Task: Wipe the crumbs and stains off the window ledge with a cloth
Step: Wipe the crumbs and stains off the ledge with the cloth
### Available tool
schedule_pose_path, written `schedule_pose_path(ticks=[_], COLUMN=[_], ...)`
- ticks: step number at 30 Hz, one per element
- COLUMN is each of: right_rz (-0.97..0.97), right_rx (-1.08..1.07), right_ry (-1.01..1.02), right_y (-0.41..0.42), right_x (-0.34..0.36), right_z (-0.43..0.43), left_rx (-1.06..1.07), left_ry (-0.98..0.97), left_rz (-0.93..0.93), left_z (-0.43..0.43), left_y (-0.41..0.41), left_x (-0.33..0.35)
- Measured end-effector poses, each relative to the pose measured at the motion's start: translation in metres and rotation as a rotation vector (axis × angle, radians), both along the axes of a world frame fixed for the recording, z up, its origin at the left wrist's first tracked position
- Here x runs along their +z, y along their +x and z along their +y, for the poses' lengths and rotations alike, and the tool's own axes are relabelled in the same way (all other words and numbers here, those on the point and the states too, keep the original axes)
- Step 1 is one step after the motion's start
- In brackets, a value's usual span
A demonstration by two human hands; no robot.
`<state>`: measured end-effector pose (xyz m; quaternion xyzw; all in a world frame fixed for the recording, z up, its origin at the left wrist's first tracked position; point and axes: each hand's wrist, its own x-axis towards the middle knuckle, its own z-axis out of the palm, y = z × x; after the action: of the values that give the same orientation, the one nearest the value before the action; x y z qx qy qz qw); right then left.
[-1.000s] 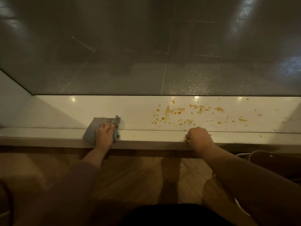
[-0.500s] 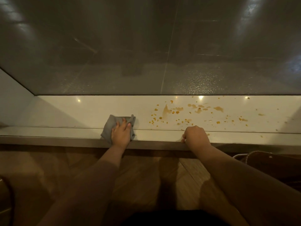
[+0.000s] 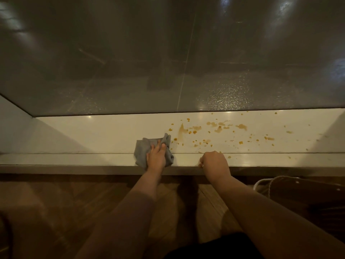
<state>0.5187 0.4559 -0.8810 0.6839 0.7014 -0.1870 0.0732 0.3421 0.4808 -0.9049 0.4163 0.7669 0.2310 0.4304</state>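
While bracing right hand (image 3: 214, 162), grip curled closed, on window ledge (image 3: 93, 131) right of grey cloth (image 3: 143, 148), presses cloth flat under left hand (image 3: 156, 156), grip spread; crumbs (image 3: 240, 142) and stains (image 3: 181, 130) just right of cloth.

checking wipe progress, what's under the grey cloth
Only the white ledge shows around the grey cloth, which the left hand presses down. The patch beneath is covered and cannot be seen; crumbs lie to its right.
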Motion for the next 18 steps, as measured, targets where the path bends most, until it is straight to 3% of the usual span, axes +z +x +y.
schedule_pose_path(ticks=[5, 8, 10, 15, 18], right_rz=[0.004, 0.010, 0.003, 0.053, 0.169], right_rx=[-0.002, -0.018, 0.001, 0.021, -0.006], right_ry=[-0.034, -0.042, -0.029, -0.015, -0.093], right_y=[0.000, 0.002, 0.003, 0.005, 0.012], right_x=[0.006, 0.009, 0.011, 0.013, 0.023], right_z=[0.000, 0.003, 0.003, -0.002, 0.000], left_rx=[0.209, 0.264, 0.257, -0.014, -0.174], left_ry=[-0.046, 0.001, 0.030, 0.096, 0.198], left_rz=[-0.239, -0.511, -0.580, -0.234, -0.117], left_z=[0.004, -0.001, -0.006, -0.011, -0.009], left_y=[0.007, 0.011, 0.013, 0.011, 0.009], left_x=[0.014, 0.030, 0.038, 0.053, 0.047])
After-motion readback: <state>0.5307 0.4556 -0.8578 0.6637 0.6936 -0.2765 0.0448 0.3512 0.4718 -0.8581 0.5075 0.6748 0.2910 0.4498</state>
